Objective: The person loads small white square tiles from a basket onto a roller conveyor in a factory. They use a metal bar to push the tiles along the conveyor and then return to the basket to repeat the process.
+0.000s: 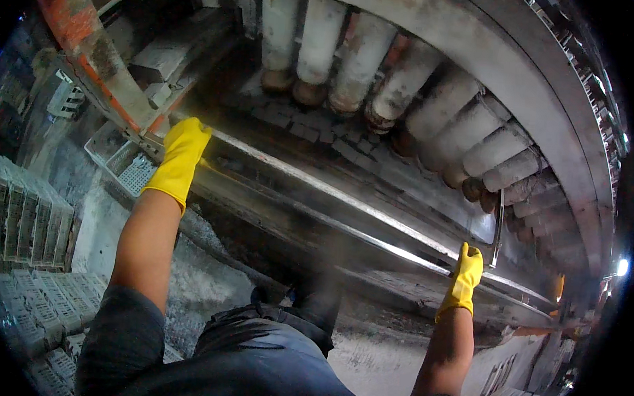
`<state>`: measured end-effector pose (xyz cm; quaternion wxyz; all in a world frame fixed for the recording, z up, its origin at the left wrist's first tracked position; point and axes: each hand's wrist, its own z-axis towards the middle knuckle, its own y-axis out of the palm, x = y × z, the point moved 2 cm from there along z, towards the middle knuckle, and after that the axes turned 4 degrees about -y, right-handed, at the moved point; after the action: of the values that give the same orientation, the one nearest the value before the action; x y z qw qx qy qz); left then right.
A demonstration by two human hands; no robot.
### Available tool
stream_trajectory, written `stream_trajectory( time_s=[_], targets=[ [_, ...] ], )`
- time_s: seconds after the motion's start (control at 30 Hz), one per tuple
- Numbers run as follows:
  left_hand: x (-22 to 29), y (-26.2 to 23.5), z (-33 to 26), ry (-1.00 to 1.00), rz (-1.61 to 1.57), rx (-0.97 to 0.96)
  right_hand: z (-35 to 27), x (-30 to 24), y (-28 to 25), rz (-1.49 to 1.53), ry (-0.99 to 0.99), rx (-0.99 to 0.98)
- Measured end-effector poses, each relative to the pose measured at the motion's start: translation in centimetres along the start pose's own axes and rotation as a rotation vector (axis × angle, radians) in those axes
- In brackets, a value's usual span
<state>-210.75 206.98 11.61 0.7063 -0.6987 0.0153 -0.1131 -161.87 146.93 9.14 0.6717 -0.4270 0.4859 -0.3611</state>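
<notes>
A long, pale metal bar (331,190) slants across the view from upper left to lower right. My left hand (179,156), in a yellow rubber glove, closes round its upper left end. Farther along to the right, my right hand (462,282), gloved the same way, is closed on the bar too; its fingertips are partly hidden. Below the bar a second shiny rail (372,239) runs nearly parallel. Just right of my right hand stands a thin upright metal rod (499,227), apparently apart from the glove.
Several thick, dusty grey rollers (358,62) hang beyond the bar under a wide curved metal beam (549,74). Broken flat pieces (306,132) lie below them. At left are a white plastic basket (131,167), an orange-edged frame (90,46) and stacked slotted crates (29,217).
</notes>
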Motion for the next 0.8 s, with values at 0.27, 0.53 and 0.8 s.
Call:
stream_trajectory(
  time_s=[0.27, 0.53, 0.8],
  targets=[
    [0.5, -0.7, 0.0, -0.028, -0.014, -0.017, 0.1, -0.1, -0.1, -0.024, 0.018, -0.019],
    [-0.2, 0.0, 0.6, -0.021, -0.033, 0.004, -0.3, -1.6, -0.6, -0.015, 0.005, -0.006],
    [0.5, -0.5, 0.2, 0.01, -0.029, 0.03, -0.1, -1.1, -0.6, -0.049, 0.037, -0.02]
  ],
)
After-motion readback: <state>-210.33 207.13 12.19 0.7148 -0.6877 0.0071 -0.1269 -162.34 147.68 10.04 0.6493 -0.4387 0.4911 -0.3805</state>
